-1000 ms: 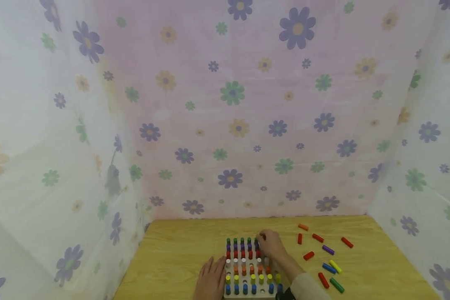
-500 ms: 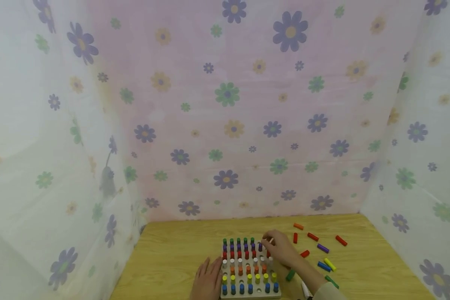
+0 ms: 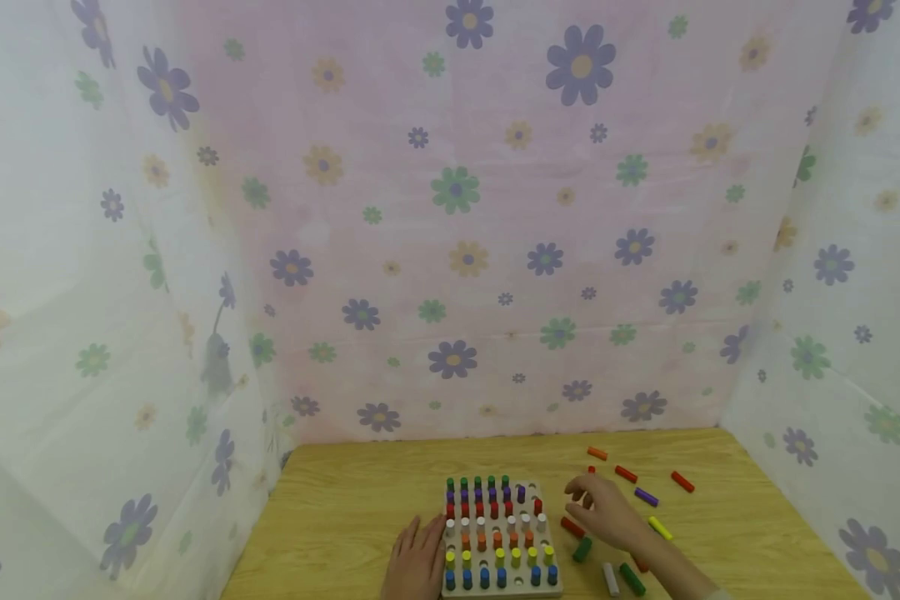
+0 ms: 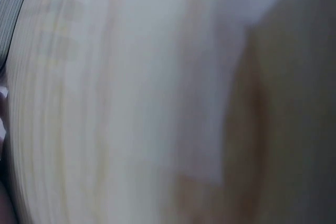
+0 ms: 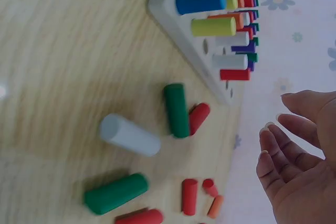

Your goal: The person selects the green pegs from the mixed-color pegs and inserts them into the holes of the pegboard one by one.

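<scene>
On the bench (image 3: 345,517), the pegboard (image 3: 506,592) lies flat, its pegs (image 3: 484,578) upright in coloured rows running left to right. The left hand (image 3: 415,560) rests at its left edge, fingers extended. Right of it, the right hand (image 3: 606,510) has loosely bent fingers apart from the thumb. Nearby, a white peg (image 3: 611,579) lies lengthwise, pointing mostly away from the person.
</scene>
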`<state>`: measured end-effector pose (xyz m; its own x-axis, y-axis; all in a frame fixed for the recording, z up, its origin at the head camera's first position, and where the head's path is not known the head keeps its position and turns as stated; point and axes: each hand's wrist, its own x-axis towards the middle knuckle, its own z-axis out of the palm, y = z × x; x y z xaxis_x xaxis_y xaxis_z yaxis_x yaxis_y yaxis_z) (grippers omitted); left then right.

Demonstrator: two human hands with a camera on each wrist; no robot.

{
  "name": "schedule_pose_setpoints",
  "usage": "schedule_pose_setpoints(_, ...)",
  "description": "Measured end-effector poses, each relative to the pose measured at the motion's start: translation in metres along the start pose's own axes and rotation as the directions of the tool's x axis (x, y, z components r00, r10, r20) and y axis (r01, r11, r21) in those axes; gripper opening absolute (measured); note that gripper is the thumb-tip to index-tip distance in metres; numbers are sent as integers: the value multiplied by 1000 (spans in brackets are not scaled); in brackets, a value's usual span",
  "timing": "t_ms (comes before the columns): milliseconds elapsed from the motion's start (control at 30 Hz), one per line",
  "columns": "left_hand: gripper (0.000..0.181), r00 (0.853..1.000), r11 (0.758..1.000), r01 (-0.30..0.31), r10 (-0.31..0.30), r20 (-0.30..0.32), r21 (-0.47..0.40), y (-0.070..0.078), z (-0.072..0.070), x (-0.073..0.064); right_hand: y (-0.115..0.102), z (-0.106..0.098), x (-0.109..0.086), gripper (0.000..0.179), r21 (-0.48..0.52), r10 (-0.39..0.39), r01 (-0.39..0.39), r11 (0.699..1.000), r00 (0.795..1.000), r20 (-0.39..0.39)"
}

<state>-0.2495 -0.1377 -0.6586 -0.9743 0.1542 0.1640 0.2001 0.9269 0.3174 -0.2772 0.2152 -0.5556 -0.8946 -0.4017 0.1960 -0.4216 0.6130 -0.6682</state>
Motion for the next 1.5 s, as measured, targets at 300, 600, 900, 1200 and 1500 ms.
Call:
schedule_pose_setpoints(300,44,1000,1000,6,-6,14,-10,0,-1,-1,18,-3,-20,15,40,57,-62,997,993,108)
schedule_pose_setpoints(600,43,999,999,22,-21,49,-32,1,-2,1,34,3,-32,15,71,126,-137,988,982,144)
schedule_pose_setpoints(900,45,997,999,33,-31,70,-30,2,-2,3,45,6,-32,17,131,83,-112,985,975,205)
schedule_pose_setpoints(1200,45,997,998,45,-43,64,-33,4,-6,5,47,10,-29,13,97,96,-119,988,972,215)
schedule_pose_setpoints(1500,45,997,999,38,-36,68,-30,3,-4,3,50,12,-30,11,84,128,-149,985,967,220)
